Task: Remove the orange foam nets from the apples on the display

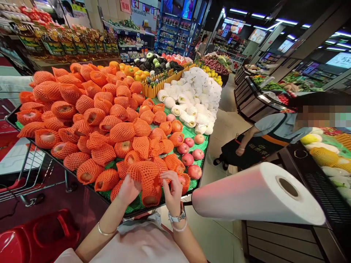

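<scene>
An orange foam net sleeve is raised at the near edge of the fruit display, flared at its upper end. My left hand is closed on its left side; some of those fingertips are hidden behind the netting. Just right of the sleeve is my right hand, fingers curved and thumb apart, with nothing visible between them. Whether its fingertips touch the netting I cannot tell. Many fruits in orange net sleeves are piled around and beyond my hands. Several bare red apples lie on green matting to the right.
A big roll of clear plastic bags juts out at the right front corner. White-netted fruit fills the display's far right. A co-worker in a dark apron stands across the aisle. A shopping cart and a red plastic object are at left.
</scene>
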